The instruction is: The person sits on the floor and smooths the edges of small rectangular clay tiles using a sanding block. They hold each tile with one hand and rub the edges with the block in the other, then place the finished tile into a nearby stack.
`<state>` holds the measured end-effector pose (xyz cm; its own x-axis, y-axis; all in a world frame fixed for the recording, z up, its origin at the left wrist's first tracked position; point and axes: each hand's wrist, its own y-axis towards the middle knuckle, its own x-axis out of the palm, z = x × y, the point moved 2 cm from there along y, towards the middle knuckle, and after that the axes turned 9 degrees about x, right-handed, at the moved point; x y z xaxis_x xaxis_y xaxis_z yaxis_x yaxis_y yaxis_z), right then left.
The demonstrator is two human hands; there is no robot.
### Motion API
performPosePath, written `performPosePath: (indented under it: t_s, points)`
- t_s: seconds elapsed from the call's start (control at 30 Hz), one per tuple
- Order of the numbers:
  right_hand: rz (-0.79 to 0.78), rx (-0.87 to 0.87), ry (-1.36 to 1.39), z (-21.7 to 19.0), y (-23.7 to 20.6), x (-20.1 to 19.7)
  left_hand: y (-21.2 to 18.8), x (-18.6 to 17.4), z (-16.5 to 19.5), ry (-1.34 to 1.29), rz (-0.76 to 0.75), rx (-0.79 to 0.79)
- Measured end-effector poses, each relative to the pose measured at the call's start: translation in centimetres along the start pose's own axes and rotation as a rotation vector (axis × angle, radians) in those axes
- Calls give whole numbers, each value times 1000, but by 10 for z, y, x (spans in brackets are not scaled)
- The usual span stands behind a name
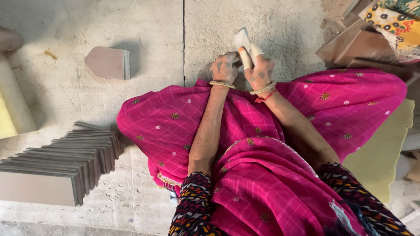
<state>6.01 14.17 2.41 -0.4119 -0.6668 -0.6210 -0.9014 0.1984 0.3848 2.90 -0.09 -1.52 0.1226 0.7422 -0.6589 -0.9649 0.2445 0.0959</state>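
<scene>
1. Nearest, the pink cloth covers the lap; both forearms extend forward over it.
2. Left hand: fingers curled, touching the lower edge of the small pale tile piece. Whether they grip it cannot be told.
3. Right hand: wrapped fingers pinch the piece, held above the concrete floor.
4. Judgement: keep the pinch firm and the wrists close for control.
5. Stacked tiles lie at the left.

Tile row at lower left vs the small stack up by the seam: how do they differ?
The tile row is long, many tiles leaning on edge in a fan; the small stack holds few, lying flat. The row sits beside the pink skirt; the stack lies apart, farther out. Both rest on the concrete floor.
</scene>
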Motion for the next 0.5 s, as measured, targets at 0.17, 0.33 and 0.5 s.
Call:
performPosePath:
  t_s: [0.17, 0.33, 0.5]
  points:
    - [-104, 62, -72, 20, 3, 9, 3, -7, 8, 13, 7, -4]
    - [-59, -30, 18, 19, -1, 7, 3, 1, -1, -17, -30, -20]
    - [-65, -132, -125, 7, 2, 8, -3, 3, -1, 53, 311, 273]
